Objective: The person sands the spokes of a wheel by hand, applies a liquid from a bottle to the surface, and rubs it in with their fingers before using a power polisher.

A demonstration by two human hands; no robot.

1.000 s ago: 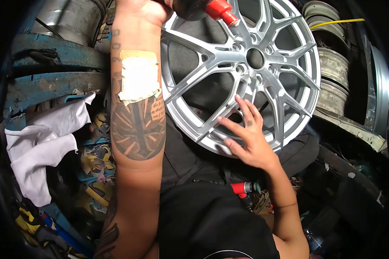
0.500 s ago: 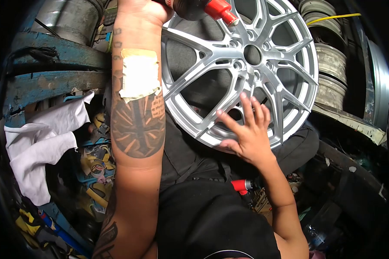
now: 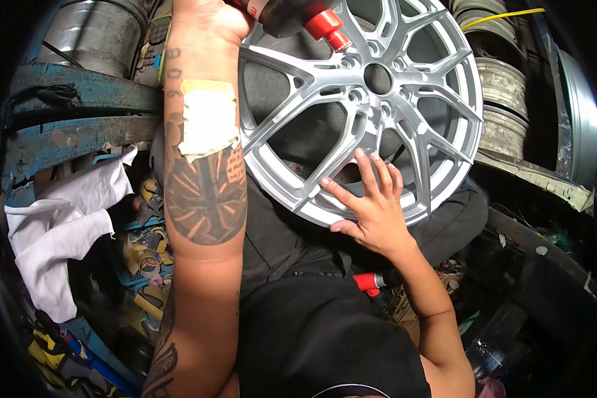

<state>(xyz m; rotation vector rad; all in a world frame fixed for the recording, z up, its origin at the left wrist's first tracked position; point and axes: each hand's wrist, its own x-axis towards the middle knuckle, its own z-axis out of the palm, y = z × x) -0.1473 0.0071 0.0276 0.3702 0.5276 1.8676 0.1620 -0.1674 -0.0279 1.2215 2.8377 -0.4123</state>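
A silver multi-spoke alloy wheel [image 3: 368, 99] lies tilted across the black-clad lap, its round centre hole facing up. My left hand [image 3: 212, 21], at the top edge, grips a black tool with a red nose [image 3: 325, 28] above the spokes; its fingers are partly cut off by the frame. The red tip points down toward the hub area. My right hand [image 3: 371, 202] is spread flat near the wheel's lower edge, fingertips on or just over the spokes. A masking-tape-edged pale patch [image 3: 209, 119] is stuck on the left forearm.
Stacked old wheel rims [image 3: 504, 99] stand on the right, and a metal drum-like rim [image 3: 89, 36] at upper left. A white cloth [image 3: 63, 232] hangs by a blue frame [image 3: 86, 142]. Another red-and-black tool [image 3: 368, 284] lies beside the body. A basket [image 3: 136, 268] holds tape rolls.
The wheel and both hands have shifted slightly left in view. The red tip has moved slightly left and down with my left hand. My right hand stays spread at the wheel's lower edge.
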